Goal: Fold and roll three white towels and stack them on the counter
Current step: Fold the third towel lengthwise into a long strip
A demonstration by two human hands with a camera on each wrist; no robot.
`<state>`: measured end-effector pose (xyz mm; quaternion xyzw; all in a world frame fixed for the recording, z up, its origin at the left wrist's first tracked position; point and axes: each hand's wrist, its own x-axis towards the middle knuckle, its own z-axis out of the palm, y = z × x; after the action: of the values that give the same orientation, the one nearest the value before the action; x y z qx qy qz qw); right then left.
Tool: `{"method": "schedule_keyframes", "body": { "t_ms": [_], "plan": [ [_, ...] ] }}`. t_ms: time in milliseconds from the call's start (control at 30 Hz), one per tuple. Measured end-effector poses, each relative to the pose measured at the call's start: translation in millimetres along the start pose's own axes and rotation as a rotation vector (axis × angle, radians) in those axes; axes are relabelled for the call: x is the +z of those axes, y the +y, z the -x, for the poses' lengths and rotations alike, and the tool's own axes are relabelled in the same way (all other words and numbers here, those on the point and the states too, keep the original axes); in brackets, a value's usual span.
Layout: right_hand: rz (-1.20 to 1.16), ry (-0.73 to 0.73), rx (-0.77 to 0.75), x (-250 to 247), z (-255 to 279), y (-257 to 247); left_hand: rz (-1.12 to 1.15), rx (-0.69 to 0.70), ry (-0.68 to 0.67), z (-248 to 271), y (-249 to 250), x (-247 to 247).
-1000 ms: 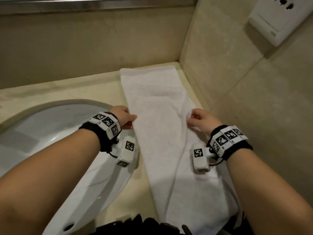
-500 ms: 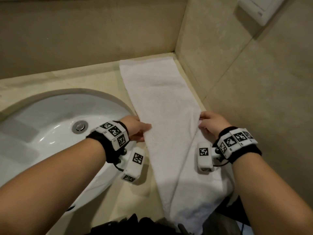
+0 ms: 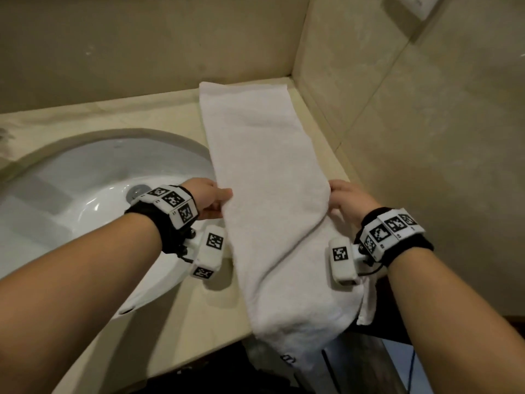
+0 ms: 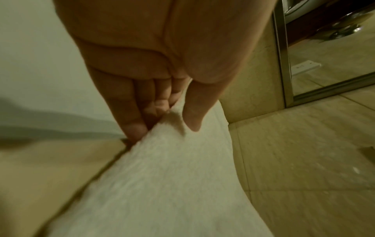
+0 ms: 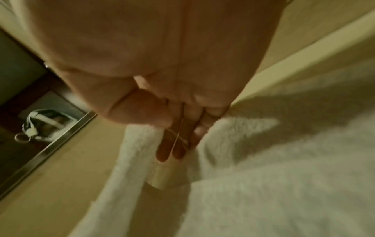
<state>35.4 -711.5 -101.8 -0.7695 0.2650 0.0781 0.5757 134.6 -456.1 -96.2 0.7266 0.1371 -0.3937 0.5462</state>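
Note:
One white towel (image 3: 270, 177) lies as a long folded strip on the beige counter (image 3: 176, 322), from the back corner to the front edge, where its near end hangs over. My left hand (image 3: 218, 200) pinches the towel's left edge; in the left wrist view the thumb lies on top of the towel (image 4: 162, 176) and the fingers (image 4: 134, 129) go under it. My right hand (image 3: 336, 199) grips the right edge, which is raised into a crease. In the right wrist view that hand (image 5: 172, 137) holds the towel (image 5: 263, 176) between thumb and fingers. No other towel shows.
A white sink basin (image 3: 85, 200) with a metal drain (image 3: 139, 191) is sunk into the counter left of the towel. Tiled walls (image 3: 426, 143) close the back and the right side. A white socket plate (image 3: 420, 5) sits high on the right wall.
Both hands have slid nearer to me along the towel's edges. The right edge now rises in a crease under my right hand. The view has tipped down.

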Motion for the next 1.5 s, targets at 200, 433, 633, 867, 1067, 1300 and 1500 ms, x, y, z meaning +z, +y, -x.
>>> {"method": "schedule_keyframes", "body": {
  "t_ms": [200, 433, 633, 867, 1067, 1300, 1500],
  "plan": [
    [-0.168, -0.212, -0.079, -2, 23, 10, 0.001, -0.049, -0.099, 22, -20, 12],
    [0.064, 0.112, -0.279, -8, 32, 9, -0.008, -0.095, -0.123, 41, -35, 23],
    [-0.186, -0.128, -0.101, 3, 46, 25, 0.011, -0.113, -0.108, 51, -45, 24],
    [0.241, 0.094, -0.293, -1, 61, 27, 0.038, -0.105, -0.118, 62, -60, 29],
    [0.318, 0.142, -0.056, -17, 96, 37, 0.052, -0.097, -0.137, 78, -68, 33],
    [0.524, 0.025, -0.243, -21, 113, 53, 0.032, -0.069, -0.164, 96, -88, 45],
    [0.203, 0.304, -0.31, -18, 114, 40, 0.074, -0.041, -0.104, 102, -95, 49]
  ]
}}
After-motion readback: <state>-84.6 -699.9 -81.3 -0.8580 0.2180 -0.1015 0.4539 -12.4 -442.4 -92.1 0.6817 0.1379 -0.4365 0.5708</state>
